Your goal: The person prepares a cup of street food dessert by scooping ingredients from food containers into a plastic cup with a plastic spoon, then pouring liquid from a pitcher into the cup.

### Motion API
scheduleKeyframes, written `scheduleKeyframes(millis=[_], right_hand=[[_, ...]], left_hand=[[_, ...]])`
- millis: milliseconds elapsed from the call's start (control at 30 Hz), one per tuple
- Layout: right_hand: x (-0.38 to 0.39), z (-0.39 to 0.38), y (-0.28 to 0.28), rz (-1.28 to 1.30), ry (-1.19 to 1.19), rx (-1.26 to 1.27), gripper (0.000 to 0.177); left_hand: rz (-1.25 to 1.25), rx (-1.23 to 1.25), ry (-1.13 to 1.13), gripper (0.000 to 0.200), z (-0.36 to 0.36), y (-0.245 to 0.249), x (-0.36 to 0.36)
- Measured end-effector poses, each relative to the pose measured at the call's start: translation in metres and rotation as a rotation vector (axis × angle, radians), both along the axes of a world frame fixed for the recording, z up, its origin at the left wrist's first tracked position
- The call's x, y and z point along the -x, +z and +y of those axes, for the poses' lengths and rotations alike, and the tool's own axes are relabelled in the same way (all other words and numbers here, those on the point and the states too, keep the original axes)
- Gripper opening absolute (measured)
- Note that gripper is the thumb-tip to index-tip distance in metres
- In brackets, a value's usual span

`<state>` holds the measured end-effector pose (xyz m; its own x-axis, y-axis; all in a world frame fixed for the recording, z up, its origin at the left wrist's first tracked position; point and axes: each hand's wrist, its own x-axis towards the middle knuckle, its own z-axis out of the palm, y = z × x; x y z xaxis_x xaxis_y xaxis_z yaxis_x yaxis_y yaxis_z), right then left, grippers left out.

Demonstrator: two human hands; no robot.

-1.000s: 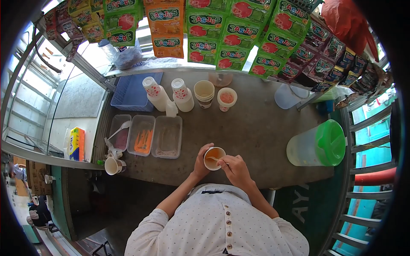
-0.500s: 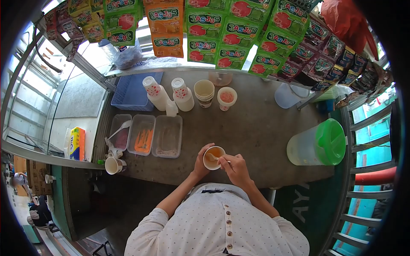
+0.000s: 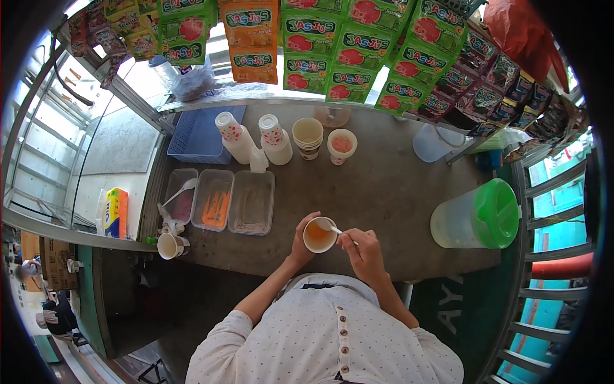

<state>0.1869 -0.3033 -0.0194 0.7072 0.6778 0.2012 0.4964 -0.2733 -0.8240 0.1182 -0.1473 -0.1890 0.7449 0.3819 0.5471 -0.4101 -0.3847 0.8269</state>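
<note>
My left hand (image 3: 300, 240) is wrapped round the side of a paper cup (image 3: 313, 246) with orange liquid in it, held near the counter's front edge. A white plastic spoon (image 3: 333, 228) is pinched in the fingers of my right hand (image 3: 364, 251). Its bowl end sits at the upper right part of the cup's mouth. Left of the cup stand clear plastic tubs: one with orange sachets (image 3: 216, 208), one with pinkish powder and a spoon (image 3: 183, 203), and one with a little residue (image 3: 254, 208).
Two stacks of lidded cups (image 3: 275, 142), open paper cups (image 3: 308, 136) and a cup of pink contents (image 3: 341, 146) stand at the back, beside a blue basket (image 3: 193, 146). A green-lidded pitcher (image 3: 476, 213) stands right. Drink sachets (image 3: 307, 45) hang overhead.
The spoon has shifted from inside the cup up toward its right rim, and my right hand has moved slightly right with it. My left hand still holds the cup.
</note>
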Motion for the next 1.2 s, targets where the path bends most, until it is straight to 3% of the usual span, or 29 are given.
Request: scheduleKeyframes(millis=[400, 767, 833, 900, 1133, 1200], right_hand=[[0.010, 0.011, -0.005, -0.026, 0.191, 0.101, 0.024], [-0.003, 0.007, -0.007, -0.084, 0.083, 0.063, 0.024], [-0.004, 0.006, -0.006, -0.091, 0.098, 0.099, 0.024], [-0.004, 0.005, -0.003, 0.080, 0.192, 0.104, 0.024], [-0.012, 0.005, -0.012, -0.042, 0.058, 0.091, 0.026], [-0.015, 0.002, -0.012, 0.359, 0.138, 0.092, 0.029]], left_hand=[[0.009, -0.003, -0.001, 0.081, -0.001, 0.007, 0.002], [0.007, 0.014, 0.001, 0.082, -0.002, 0.000, 0.000], [0.009, -0.075, 0.042, 0.082, -0.001, 0.004, -0.001], [0.012, -0.140, 0.068, 0.082, 0.001, 0.009, -0.001], [0.026, -0.280, 0.165, 0.072, -0.001, 0.028, -0.004], [0.036, -0.285, 0.170, 0.072, -0.001, 0.030, -0.003]])
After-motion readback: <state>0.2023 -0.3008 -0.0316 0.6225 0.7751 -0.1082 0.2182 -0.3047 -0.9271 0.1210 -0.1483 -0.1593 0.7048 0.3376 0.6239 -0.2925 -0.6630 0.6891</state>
